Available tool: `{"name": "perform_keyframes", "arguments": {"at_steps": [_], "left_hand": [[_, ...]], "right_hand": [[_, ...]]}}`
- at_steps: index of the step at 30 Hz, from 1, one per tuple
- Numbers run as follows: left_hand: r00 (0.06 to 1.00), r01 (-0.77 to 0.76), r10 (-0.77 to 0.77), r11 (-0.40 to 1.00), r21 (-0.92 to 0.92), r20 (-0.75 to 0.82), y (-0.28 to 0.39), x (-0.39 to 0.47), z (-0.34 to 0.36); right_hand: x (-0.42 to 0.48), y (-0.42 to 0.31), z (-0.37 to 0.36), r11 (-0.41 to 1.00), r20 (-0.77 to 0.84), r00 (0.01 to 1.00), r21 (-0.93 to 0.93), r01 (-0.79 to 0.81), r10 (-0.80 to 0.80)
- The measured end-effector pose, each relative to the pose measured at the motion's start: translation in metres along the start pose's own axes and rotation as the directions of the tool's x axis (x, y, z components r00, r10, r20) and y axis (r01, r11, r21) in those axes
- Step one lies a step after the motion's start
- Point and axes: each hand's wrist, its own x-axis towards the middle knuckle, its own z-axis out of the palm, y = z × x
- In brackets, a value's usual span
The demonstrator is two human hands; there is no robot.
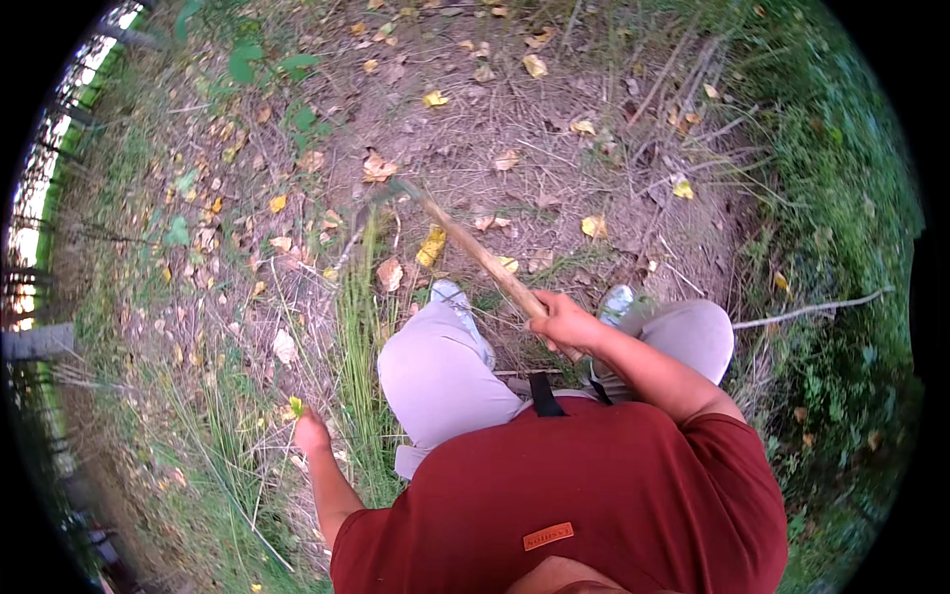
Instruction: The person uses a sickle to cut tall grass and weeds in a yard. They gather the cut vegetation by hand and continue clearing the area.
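Note:
My right hand (568, 323) grips the lower end of a wooden handle (482, 256) in front of my knees. At its far end is a curved metal blade (382, 194), like a sickle's, blurred and pointing to the left. Tall green grass stalks (360, 319) stand beneath the blade, beside my left leg. Low on the left, my left hand (312, 434) is held out over the grass with its fingers mostly hidden. A yellow-green leaf (297, 406) shows at its fingertips; whether the hand pinches it is unclear.
I squat with both shoes (460, 301) on bare soil strewn with dry stems and yellow leaves (432, 245). Dense green plants (831, 223) line the right side. A thin pale stick (813, 310) juts out by my right knee. Tree trunks (37, 340) stand at the left rim.

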Motion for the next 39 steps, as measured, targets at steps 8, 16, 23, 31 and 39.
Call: {"name": "perform_keyframes", "arguments": {"at_steps": [8, 16, 23, 31, 39], "left_hand": [[0.956, -0.077, 0.059, 0.996, 0.053, 0.286, 0.003, -0.006, 0.013], [0.884, -0.451, 0.370, 0.835, -0.316, -0.285, 0.125, 0.041, -0.085], [0.686, -0.718, 0.508, 0.361, -0.594, -0.520, 0.295, -0.019, -0.233], [0.599, -0.563, 0.605, -0.147, -0.813, -0.524, 0.387, -0.099, -0.290], [0.780, -0.214, 0.585, -0.086, -0.973, -0.223, 0.410, -0.057, -0.234]], "right_hand": [[-0.035, -0.052, -0.050, 0.989, -0.313, 0.950, 0.141, 0.038, 0.009], [0.003, -0.004, -0.135, 0.985, -0.632, 0.775, 0.132, 0.106, 0.001], [-0.021, 0.072, -0.077, 0.978, -0.493, 0.857, -0.057, -0.201, 0.147], [-0.082, 0.092, -0.013, 0.948, -0.202, 0.955, 0.280, -0.155, 0.216], [-0.028, 0.077, -0.014, 0.972, -0.388, 0.906, 0.216, -0.089, 0.169]]}}
